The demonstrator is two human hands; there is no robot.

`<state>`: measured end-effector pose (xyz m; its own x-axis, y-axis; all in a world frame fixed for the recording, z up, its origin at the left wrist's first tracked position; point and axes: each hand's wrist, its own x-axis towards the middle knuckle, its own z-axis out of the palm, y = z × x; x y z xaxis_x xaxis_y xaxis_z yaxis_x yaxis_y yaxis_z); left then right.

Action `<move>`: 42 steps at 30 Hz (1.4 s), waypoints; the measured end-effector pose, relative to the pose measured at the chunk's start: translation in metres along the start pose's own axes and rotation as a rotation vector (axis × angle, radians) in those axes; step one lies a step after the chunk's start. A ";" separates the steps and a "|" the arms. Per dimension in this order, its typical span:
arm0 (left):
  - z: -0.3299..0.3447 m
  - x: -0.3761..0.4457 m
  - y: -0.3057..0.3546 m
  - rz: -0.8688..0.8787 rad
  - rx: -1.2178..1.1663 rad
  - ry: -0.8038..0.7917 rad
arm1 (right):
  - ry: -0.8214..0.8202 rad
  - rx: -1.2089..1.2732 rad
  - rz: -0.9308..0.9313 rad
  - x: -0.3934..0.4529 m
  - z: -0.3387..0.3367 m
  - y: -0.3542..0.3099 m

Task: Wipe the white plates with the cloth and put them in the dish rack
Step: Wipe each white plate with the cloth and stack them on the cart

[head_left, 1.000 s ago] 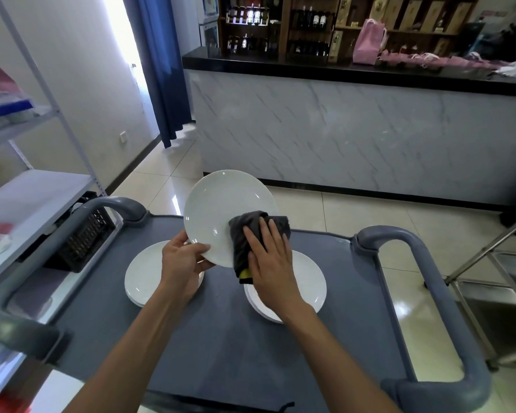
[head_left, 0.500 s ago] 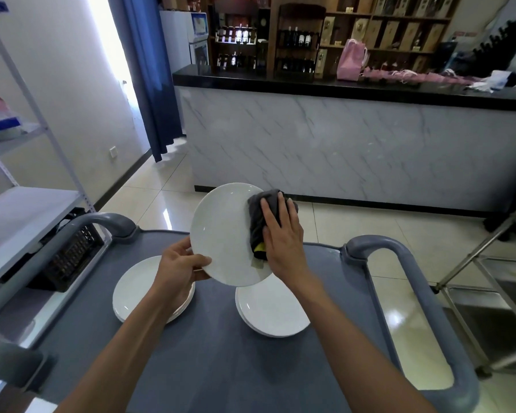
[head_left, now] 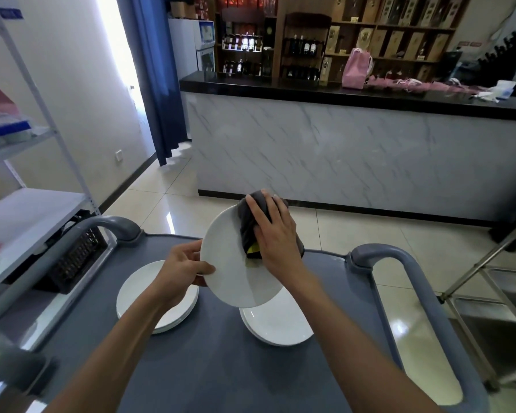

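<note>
I see my left hand pinching the rim of a round white plate, tilted above the grey cart table. My right hand presses a dark grey cloth (fingers flat) against its upper edge. Two white plate stacks lie below.

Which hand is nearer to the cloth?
Right. The right hand presses the cloth against the held plate; the left hand grips the plate's opposite edge.
</note>
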<state>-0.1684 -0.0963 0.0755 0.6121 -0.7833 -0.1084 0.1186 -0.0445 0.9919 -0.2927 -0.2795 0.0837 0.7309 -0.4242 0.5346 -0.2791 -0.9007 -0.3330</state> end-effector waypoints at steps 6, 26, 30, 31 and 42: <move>-0.013 0.006 0.002 0.021 0.051 -0.035 | -0.004 -0.030 -0.102 0.003 0.008 -0.015; -0.085 0.043 0.020 0.127 0.170 -0.222 | 0.087 0.112 0.024 0.031 0.010 -0.046; -0.092 0.053 0.025 0.167 0.292 -0.223 | 0.133 0.144 0.079 0.032 0.014 -0.051; -0.091 0.055 0.026 0.173 0.312 -0.205 | 0.148 0.140 0.086 0.031 0.015 -0.053; -0.082 0.053 0.010 0.104 0.057 -0.024 | 0.356 0.017 0.002 0.018 0.018 -0.059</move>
<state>-0.0706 -0.0878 0.0740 0.6001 -0.7999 -0.0038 0.0102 0.0029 0.9999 -0.2524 -0.2325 0.0988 0.4665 -0.4345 0.7705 -0.2674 -0.8995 -0.3454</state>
